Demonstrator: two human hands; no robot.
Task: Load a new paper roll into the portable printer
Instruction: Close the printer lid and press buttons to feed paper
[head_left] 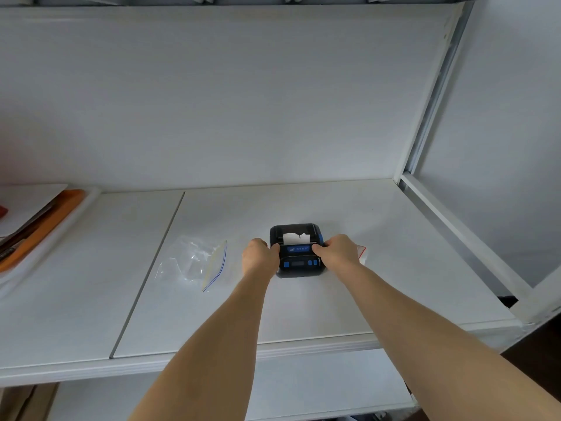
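L hand is clamped on the left side of the printer, thumb laid across its top edge; R hand is closed the same way on the right side. The printer sits on the white shelf, approx. centre. A strip of white paper is seen sticking up from its top. An empty clear zip bag lies near, to the left. A red-edged packet is partly hidden behind the R hand.

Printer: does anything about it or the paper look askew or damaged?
The paper showing at the printer has a ragged, notched edge, not a clean tear. Both hands, left and right, grip its sides; nothing else stands out.
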